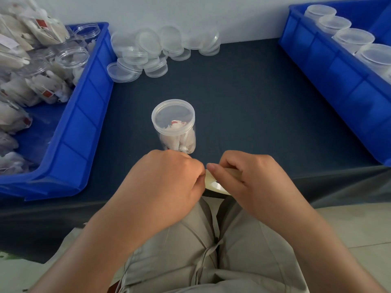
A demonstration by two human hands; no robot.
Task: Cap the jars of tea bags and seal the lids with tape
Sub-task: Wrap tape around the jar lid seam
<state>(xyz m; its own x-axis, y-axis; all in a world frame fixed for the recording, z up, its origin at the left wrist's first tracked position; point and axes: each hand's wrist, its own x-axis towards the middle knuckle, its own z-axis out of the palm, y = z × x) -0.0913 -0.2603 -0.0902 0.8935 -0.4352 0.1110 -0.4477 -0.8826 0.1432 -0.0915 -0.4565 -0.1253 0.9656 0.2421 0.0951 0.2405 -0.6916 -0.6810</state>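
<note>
Clear plastic jar (173, 125), standing upright at the centre of the dark table cover (254, 113), with its translucent lid (173, 112) seated on top and white tea bags (177, 136) visible through the wall. At 6 o'clock from the jar, close to the table's near edge, both hands meet over a pale tape roll (213, 185). The right hand (249, 178) grips the roll, its fingers curled round it and the forefinger laid along the upper edge, pointing toward the other hand. The left hand (169, 182) is closed, knuckles uppermost, with its curled fingers drawn together against the roll's edge; the fingertips are hidden, so whether they pinch the tape's free end cannot be told. At 12 o'clock, against the wall, lies a heap of loose lids (156, 51), some flat and some propped on edge. At 9 to 10 o'clock, a blue bin (84, 115) holds open jars (72, 57) and piled tea bags. At 2 o'clock, a second blue bin (330, 66) holds a row of capped jars (352, 38). Beige trousers (232, 250) fill the area below the hands.
</note>
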